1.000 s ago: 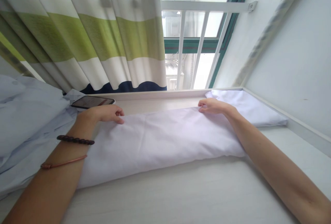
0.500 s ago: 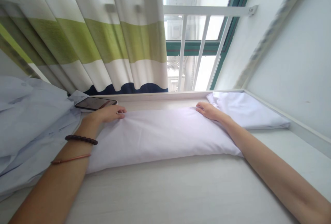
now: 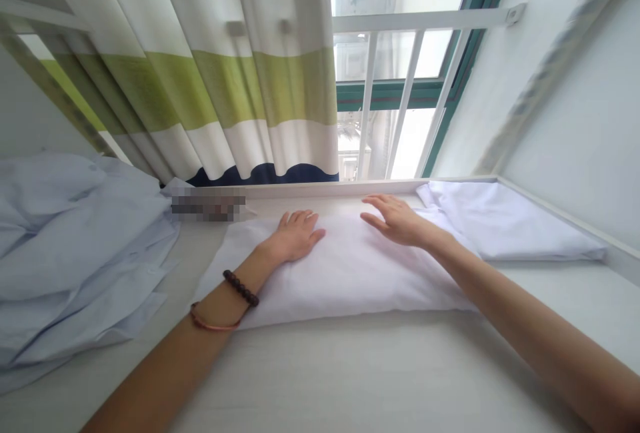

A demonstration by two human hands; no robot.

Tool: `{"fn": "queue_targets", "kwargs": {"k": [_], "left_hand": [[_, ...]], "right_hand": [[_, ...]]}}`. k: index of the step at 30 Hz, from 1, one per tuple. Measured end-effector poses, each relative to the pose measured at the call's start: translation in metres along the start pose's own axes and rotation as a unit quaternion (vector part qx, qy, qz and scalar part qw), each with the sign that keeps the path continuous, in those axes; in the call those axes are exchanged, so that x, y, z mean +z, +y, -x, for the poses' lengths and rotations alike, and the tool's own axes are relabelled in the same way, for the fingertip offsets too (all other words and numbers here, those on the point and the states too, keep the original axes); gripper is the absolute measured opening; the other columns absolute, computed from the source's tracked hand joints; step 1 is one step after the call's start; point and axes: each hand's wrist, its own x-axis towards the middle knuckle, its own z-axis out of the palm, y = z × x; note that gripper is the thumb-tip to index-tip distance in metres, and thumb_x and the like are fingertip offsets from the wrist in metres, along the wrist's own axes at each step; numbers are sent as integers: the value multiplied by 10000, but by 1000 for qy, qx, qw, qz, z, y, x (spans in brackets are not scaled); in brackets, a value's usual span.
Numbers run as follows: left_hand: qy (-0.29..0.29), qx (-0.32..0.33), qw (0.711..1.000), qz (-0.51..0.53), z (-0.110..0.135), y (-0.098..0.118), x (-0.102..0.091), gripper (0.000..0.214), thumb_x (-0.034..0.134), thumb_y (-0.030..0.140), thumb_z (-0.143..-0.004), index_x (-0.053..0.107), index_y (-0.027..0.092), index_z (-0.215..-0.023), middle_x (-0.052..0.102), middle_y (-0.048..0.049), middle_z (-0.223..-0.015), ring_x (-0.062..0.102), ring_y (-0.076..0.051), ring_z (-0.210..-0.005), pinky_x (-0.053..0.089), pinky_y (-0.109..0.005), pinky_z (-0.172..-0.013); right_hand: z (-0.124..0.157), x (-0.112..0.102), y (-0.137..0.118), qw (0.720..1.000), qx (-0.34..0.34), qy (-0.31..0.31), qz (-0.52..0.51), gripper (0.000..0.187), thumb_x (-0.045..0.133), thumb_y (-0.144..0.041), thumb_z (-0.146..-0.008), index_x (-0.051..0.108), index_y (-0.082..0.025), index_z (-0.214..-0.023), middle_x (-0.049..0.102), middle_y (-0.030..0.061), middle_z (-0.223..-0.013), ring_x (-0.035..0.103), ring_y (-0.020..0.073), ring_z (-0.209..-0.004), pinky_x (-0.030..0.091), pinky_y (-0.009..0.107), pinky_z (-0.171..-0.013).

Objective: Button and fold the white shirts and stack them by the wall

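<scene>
A folded white cloth (image 3: 345, 279) lies across the pale tabletop (image 3: 350, 379) near the window sill. My left hand (image 3: 294, 238) rests flat on the cloth's middle, fingers stretched out, with two bracelets on its wrist. My right hand (image 3: 395, 219) lies open just to the right of it, fingers spread over the cloth's far edge. Neither hand holds anything.
A second folded white cloth (image 3: 505, 223) sits at the back right by the wall. A heap of light blue fabric (image 3: 75, 253) fills the left side. A blurred-out flat object (image 3: 209, 208) lies by the sill. A striped curtain (image 3: 210, 79) and window bars (image 3: 400, 86) stand behind.
Both hands let go of the cloth's far corners and moved inward to its middle, now lying flat and open. The view has shifted left and down a little.
</scene>
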Motion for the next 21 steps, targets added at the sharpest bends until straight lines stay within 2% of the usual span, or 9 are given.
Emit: {"fn": "queue_targets", "kwargs": {"k": [2,5,9,13,17,21], "left_hand": [[-3,-16,1000,27,2,-1,12,651,163,509,-955,257,133,-1479,217,-108,-1553,159,-262,-1432,101,-476,-1152],[-23,-16,999,46,2,-8,20,710,110,557,-941,153,136,-1511,114,-63,-1572,67,-229,-1450,50,-445,-1166],[-26,-20,999,43,-2,-20,19,728,103,574,-931,138,140,-1514,83,-51,-1571,42,-225,-1451,40,-434,-1166],[-20,-39,998,43,-5,-42,17,696,114,546,-936,185,152,-1506,116,-60,-1567,72,-228,-1449,69,-440,-1160],[-21,3,998,64,-3,-68,15,669,147,498,-940,249,124,-1486,183,-77,-1558,138,-197,-1441,103,-383,-1165],[37,43,994,95,0,-82,15,601,214,459,-935,414,134,-1399,374,-73,-1490,303,-167,-1381,187,-309,-1151]], "right_hand": [[1,19,-8,999,24,-38,2,613,221,-501,-960,362,-142,-1437,326,124,-1509,275,276,-1392,181,440,-1135],[-1,42,1,996,39,-79,-2,648,134,-556,-955,296,-208,-1477,243,73,-1549,180,248,-1430,126,446,-1153],[-6,46,29,991,109,-76,28,642,111,-538,-958,289,-209,-1481,215,88,-1555,174,256,-1430,121,448,-1150],[-8,42,51,984,157,-64,58,618,133,-513,-961,311,-210,-1470,240,99,-1547,211,277,-1418,136,471,-1139],[-8,43,62,979,190,-46,63,630,129,-521,-956,326,-191,-1457,276,117,-1533,237,272,-1410,168,482,-1123],[-7,45,68,979,191,-35,64,619,141,-495,-958,366,-156,-1424,326,136,-1507,283,257,-1391,216,442,-1105]]}}
